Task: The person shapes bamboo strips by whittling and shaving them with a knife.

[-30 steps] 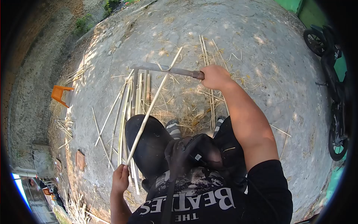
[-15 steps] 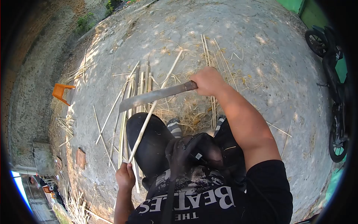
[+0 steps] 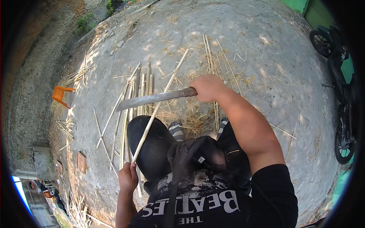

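My right hand (image 3: 207,87) is wrapped round the brown handle of a machete (image 3: 152,98), whose long grey blade points left. The blade lies across a pale bamboo strip (image 3: 149,127), near its middle. Low on the left, my left hand (image 3: 128,177) pinches the near end of that strip. From there the strip slants up and right past my left knee, its far end beyond the blade. Several more bamboo strips (image 3: 125,136) lie on the ground beside and beyond that knee, partly hidden by the leg and blade.
Thin shavings (image 3: 194,117) litter the concrete between my feet. Two long strips (image 3: 208,53) lie ahead. An orange plastic stool (image 3: 62,97) and a brick (image 3: 81,162) are at left, with piles of strips (image 3: 81,212) behind. A black motorcycle (image 3: 338,81) stands along the right edge.
The machete and my right hand have shifted slightly left, and the blade has come a little nearer level. My left hand still holds the strip in nearly the same place.
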`<state>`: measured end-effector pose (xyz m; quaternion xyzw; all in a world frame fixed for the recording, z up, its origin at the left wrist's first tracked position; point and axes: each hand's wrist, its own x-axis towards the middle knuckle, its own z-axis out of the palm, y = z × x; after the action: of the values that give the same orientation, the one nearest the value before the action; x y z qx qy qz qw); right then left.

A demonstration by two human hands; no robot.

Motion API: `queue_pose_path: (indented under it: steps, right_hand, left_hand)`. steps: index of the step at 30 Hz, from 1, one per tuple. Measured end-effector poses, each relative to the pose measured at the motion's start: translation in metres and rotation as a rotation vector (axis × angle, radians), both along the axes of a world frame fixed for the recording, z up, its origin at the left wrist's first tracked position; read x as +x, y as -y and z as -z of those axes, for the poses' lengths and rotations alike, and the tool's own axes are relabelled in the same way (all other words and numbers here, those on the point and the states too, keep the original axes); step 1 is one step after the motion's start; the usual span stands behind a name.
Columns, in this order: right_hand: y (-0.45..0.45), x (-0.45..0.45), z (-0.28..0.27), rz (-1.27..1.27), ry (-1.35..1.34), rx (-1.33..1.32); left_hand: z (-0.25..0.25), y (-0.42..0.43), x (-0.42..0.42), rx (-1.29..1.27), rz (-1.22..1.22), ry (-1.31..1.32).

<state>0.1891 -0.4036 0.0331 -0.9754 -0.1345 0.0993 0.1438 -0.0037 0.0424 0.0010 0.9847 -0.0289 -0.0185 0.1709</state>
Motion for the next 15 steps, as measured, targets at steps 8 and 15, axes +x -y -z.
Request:
queue_pose_path:
  steps: [8,15]
  right_hand:
    - [0.035,0.026,0.026,0.367,0.081,-0.011]
    - [0.034,0.017,0.018,0.203,-0.151,0.229]
  left_hand:
    - [-0.013,-0.018,-0.013,-0.010,0.014,0.001]
    - [-0.012,-0.013,-0.008,-0.004,-0.001,-0.037]
